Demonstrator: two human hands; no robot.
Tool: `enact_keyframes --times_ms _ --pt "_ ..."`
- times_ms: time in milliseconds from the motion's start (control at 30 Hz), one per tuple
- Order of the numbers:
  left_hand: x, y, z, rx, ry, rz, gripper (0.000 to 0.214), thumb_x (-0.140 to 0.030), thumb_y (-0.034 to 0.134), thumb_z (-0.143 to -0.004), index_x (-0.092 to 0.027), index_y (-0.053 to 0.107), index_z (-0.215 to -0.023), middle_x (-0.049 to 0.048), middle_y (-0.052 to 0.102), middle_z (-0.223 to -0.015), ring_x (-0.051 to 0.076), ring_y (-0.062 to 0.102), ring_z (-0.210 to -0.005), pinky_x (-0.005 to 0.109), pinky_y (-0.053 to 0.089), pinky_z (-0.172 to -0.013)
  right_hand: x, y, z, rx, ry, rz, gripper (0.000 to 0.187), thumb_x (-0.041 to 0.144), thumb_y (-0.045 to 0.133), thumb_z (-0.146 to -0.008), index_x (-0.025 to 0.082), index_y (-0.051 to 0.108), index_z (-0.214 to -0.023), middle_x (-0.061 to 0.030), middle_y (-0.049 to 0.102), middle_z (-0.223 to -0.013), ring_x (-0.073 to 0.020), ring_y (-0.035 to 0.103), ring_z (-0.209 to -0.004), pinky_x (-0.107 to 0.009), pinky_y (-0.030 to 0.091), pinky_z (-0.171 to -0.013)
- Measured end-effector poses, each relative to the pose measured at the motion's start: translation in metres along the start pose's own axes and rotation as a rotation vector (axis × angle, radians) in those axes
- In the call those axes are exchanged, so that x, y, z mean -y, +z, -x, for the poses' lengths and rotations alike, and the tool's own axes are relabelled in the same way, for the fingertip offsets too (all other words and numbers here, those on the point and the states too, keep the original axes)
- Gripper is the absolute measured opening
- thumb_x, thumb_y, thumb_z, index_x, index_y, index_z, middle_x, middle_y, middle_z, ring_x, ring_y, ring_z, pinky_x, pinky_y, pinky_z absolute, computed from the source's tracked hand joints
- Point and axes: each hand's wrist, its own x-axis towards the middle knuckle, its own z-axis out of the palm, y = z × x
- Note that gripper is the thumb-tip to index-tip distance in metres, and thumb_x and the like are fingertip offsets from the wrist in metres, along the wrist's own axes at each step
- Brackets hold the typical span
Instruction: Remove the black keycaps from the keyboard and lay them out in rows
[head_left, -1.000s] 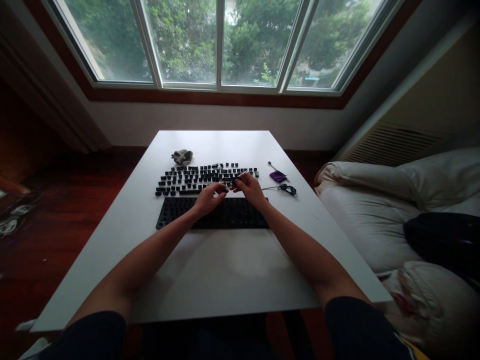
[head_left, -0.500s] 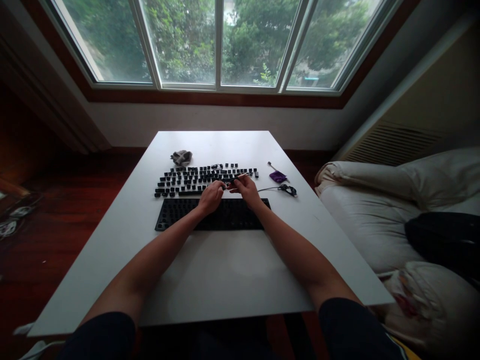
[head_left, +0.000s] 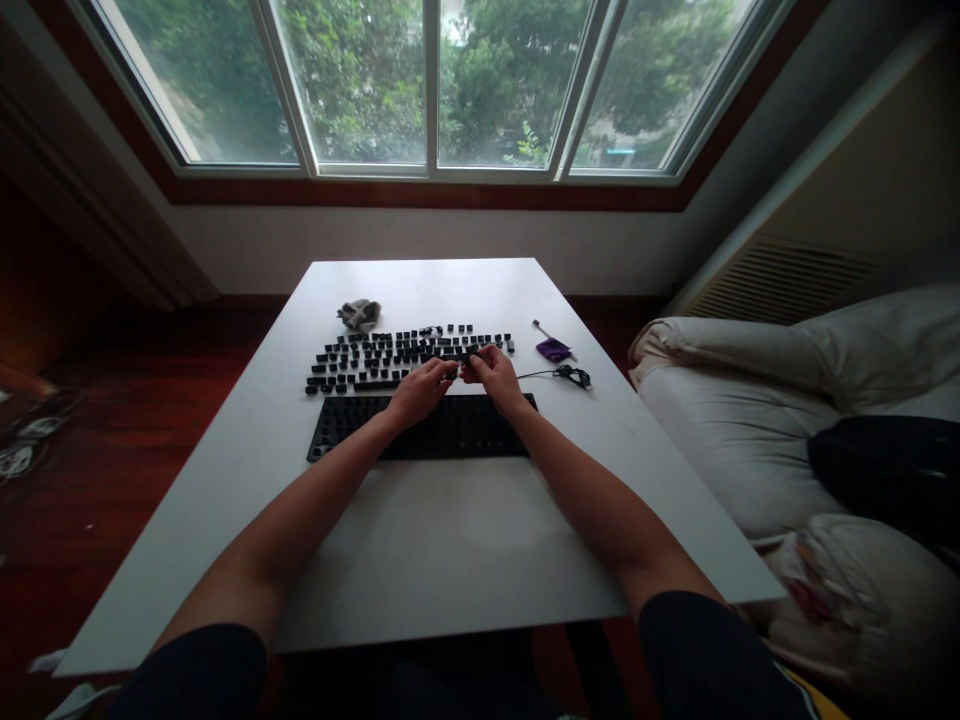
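Note:
A black keyboard base point(head_left: 352, 428) with its keycaps removed lies across the middle of the white table point(head_left: 420, 560). Behind it, several loose black keycaps point(head_left: 375, 355) sit in rows. My left hand point(head_left: 417, 390) and my right hand point(head_left: 491, 375) meet just above the keyboard's far edge, fingers curled and pinched together around a small dark object, probably a keycap or a tool; it is too small to name.
A crumpled grey cloth point(head_left: 360, 313) lies behind the keycaps. At the right are a small purple item point(head_left: 553, 349) and a coiled black cable point(head_left: 574, 376). White bedding point(head_left: 787, 400) lies beside the table's right edge. Windows fill the far wall.
Both hands have drawn slightly closer together and a little farther from me, over the keycap rows' near edge. The thin light stick seen by my right hand earlier no longer shows.

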Motion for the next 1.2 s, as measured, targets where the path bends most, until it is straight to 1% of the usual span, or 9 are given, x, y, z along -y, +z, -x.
enact_keyframes --times_ms 133,367,533,600,700,767,867,1000,1200 --pt "0.004 -0.008 -0.002 0.025 0.106 -0.149 0.033 -0.022 0.051 -0.099 -0.026 0.059 -0.131 0.0087 0.064 -0.122 0.023 0.061 -0.109 0.040 0.048 -0.096 0.003 -0.001 0.001 0.012 0.022 -0.025 0.044 0.054 0.073 -0.079 0.024 0.043 -0.092 0.0036 0.067 -0.073 -0.0172 0.072 -0.063 -0.034 0.064 -0.062" --pt "0.005 -0.012 -0.003 0.076 0.198 -0.192 0.026 -0.026 0.050 -0.100 -0.026 0.065 -0.122 0.0087 0.065 -0.122 0.024 0.060 -0.110 0.042 0.046 -0.097 0.006 -0.001 0.003 0.042 0.072 -0.012 0.040 0.050 0.072 -0.081 0.024 0.044 -0.092 0.0035 0.067 -0.071 -0.0173 0.072 -0.062 -0.032 0.063 -0.060" --pt "0.000 -0.010 0.000 -0.012 0.149 -0.118 0.022 -0.028 0.046 -0.102 -0.025 0.063 -0.116 0.0077 0.066 -0.122 0.022 0.062 -0.109 0.038 0.046 -0.097 0.001 -0.006 -0.002 -0.026 0.134 0.013 0.036 0.043 0.071 -0.083 0.024 0.043 -0.092 0.0038 0.066 -0.068 -0.0168 0.071 -0.058 -0.029 0.061 -0.054" --pt "0.000 -0.009 -0.001 -0.050 0.054 -0.068 0.020 -0.026 0.049 -0.100 -0.023 0.060 -0.116 0.0070 0.067 -0.118 0.021 0.064 -0.103 0.035 0.048 -0.090 -0.001 -0.008 -0.004 -0.048 0.146 0.007 0.034 0.042 0.071 -0.084 0.024 0.043 -0.092 0.0035 0.066 -0.067 -0.0167 0.071 -0.057 -0.029 0.061 -0.053" --pt "0.000 -0.007 -0.006 -0.079 -0.106 -0.060 0.019 -0.024 0.054 -0.095 -0.023 0.059 -0.113 0.0045 0.067 -0.103 0.020 0.065 -0.087 0.032 0.049 -0.078 -0.003 -0.011 -0.006 -0.059 0.160 -0.008 0.034 0.041 0.071 -0.084 0.024 0.043 -0.092 0.0031 0.066 -0.068 -0.0168 0.070 -0.057 -0.029 0.061 -0.052" --pt "0.001 -0.005 -0.010 -0.081 -0.150 -0.102 0.021 -0.025 0.054 -0.094 -0.024 0.059 -0.114 0.0046 0.065 -0.104 0.020 0.064 -0.083 0.032 0.047 -0.074 -0.004 -0.013 -0.006 -0.061 0.171 -0.022 0.033 0.039 0.071 -0.085 0.024 0.043 -0.092 0.0026 0.067 -0.069 -0.0167 0.070 -0.057 -0.028 0.060 -0.051" --pt "0.003 -0.001 -0.016 -0.050 -0.158 -0.144 0.021 -0.033 0.052 -0.098 -0.027 0.062 -0.115 0.0051 0.063 -0.109 0.019 0.063 -0.082 0.031 0.046 -0.071 -0.005 -0.015 -0.007 -0.071 0.184 -0.041 0.031 0.037 0.070 -0.086 0.024 0.043 -0.093 0.0020 0.068 -0.071 -0.0162 0.071 -0.057 -0.027 0.061 -0.052" --pt "0.010 0.004 -0.021 0.024 -0.139 -0.157 0.020 -0.042 0.058 -0.097 -0.026 0.067 -0.104 0.0049 0.062 -0.101 0.020 0.062 -0.081 0.030 0.045 -0.069 -0.008 -0.020 -0.010 -0.100 0.191 -0.053 0.028 0.035 0.069 -0.088 0.023 0.044 -0.092 0.0010 0.069 -0.071 -0.0159 0.071 -0.058 -0.027 0.061 -0.052" --pt "0.019 0.015 -0.035 0.135 -0.037 -0.352 0.020 -0.040 0.067 -0.092 -0.024 0.072 -0.103 0.0073 0.063 -0.101 0.025 0.061 -0.094 0.036 0.043 -0.081 -0.012 -0.023 -0.014 -0.152 0.201 -0.082 0.024 0.031 0.067 -0.090 0.023 0.045 -0.091 0.0021 0.068 -0.067 -0.0156 0.070 -0.055 -0.024 0.059 -0.048"
